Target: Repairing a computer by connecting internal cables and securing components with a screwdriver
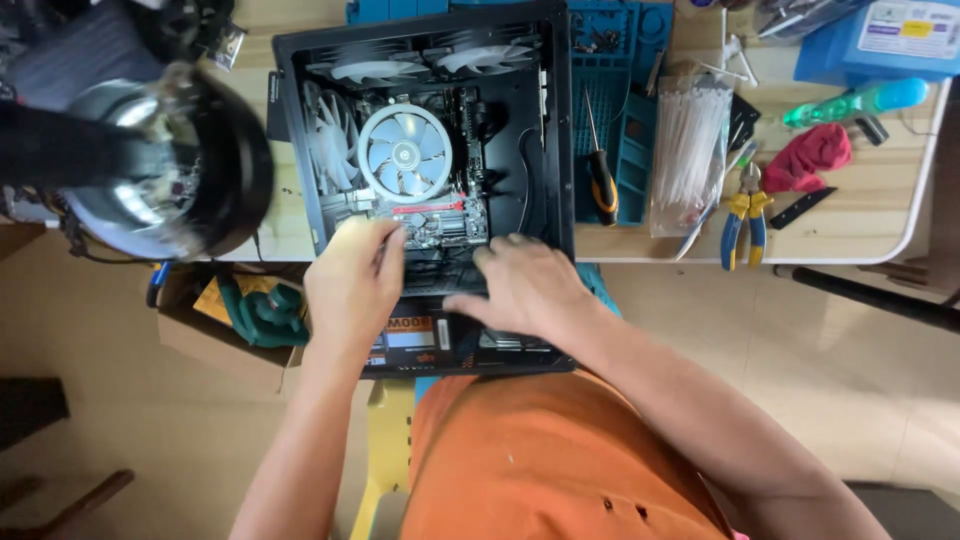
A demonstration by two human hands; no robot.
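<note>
The black computer case [555, 120] lies open on its side in front of me, resting on the wooden table [860, 225] with its near end overhanging the table edge toward my lap. Its long axis runs straight away from me, from my belly toward the far side of the table, with the two pale case fans [430, 60] at the far end and the power supply [415, 335] at the near end.

Inside it, the motherboard [445, 225] lies flat, and the round cooler fan [404, 150] sits near its middle, facing up at me. All of this lies beyond my fingertips, further into the case.

My left hand [352, 285] is at the near left part of the case, knuckles up, fingers curled down toward the board's lower edge. I cannot tell whether they pinch anything, since the back of the hand hides the tips. It is the nearer hand to the board.

My right hand [520, 285] lies just to its right, palm down, fingers spread and pointing left toward the dark cables [440, 270] between my hands, pressing or resting on the edge of the shroud rather than closed around a thing.

Off to the right, well apart, a screwdriver [598, 175] lies with its shaft pointing away from me, beside a bag of white cable ties [688, 150] and blue-and-yellow pliers [745, 215].
</note>
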